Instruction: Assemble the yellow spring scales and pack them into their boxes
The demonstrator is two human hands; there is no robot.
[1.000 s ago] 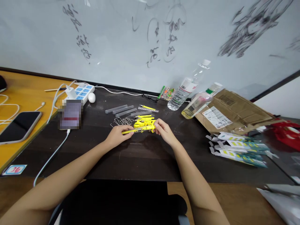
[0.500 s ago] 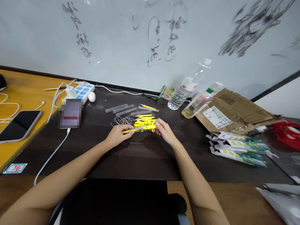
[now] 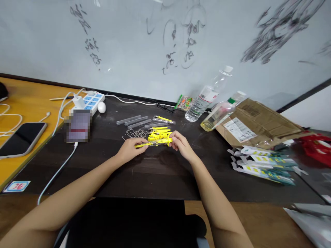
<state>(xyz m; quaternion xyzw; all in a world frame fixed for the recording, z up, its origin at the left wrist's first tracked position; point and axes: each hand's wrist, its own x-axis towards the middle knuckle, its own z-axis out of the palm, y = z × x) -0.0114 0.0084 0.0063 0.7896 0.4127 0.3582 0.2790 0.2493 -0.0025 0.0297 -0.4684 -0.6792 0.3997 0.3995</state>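
Between my two hands a slim yellow and clear stick-like piece (image 3: 156,142) is held level above the dark table. My left hand (image 3: 130,148) pinches its left end, and my right hand (image 3: 181,144) grips the yellow right end. Just behind it lies a pile of yellow parts (image 3: 157,133). Bent metal wires (image 3: 134,134) are to the left of the pile. Farther back are several clear ridged tubes (image 3: 137,121) and a yellow piece (image 3: 164,118) beside another clear strip.
A water bottle (image 3: 203,101), an oil bottle (image 3: 219,112) and a cardboard parcel (image 3: 261,120) stand or lie at the back right. Opened green-white boxes (image 3: 263,165) are at right. A power strip (image 3: 92,101) and phones (image 3: 22,138) sit at left.
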